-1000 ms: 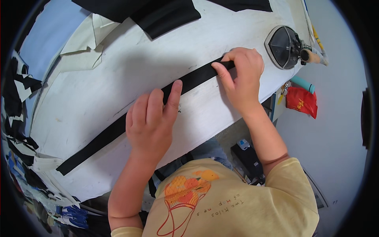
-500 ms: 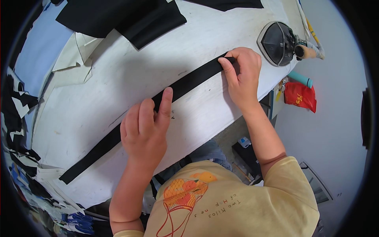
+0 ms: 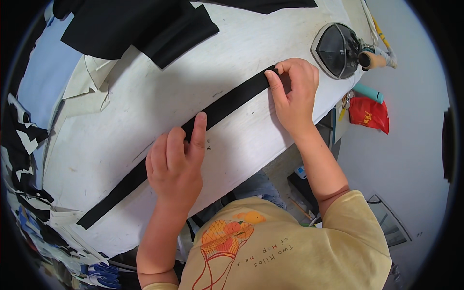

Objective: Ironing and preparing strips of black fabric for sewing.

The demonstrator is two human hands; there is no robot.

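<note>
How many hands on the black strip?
2: the left hand along the middle stretch of the black strip, the right hand at its upper-right end. No other hand shows.

The tabletop [image 3: 237, 145] is white, scattered with dark smudges and small marks. A long black strip [image 3: 237, 99] lies across it, roughly in line with the near edge, from close to the left end toward the right. An iron [image 3: 338, 50] sits at the right end, beside the near edge. Large black cloth [image 3: 125, 29] lies toward the far edge, another black piece [image 3: 261, 5] to its right. Pale, creased cloth [image 3: 87, 79] lies along the far left edge.
</note>
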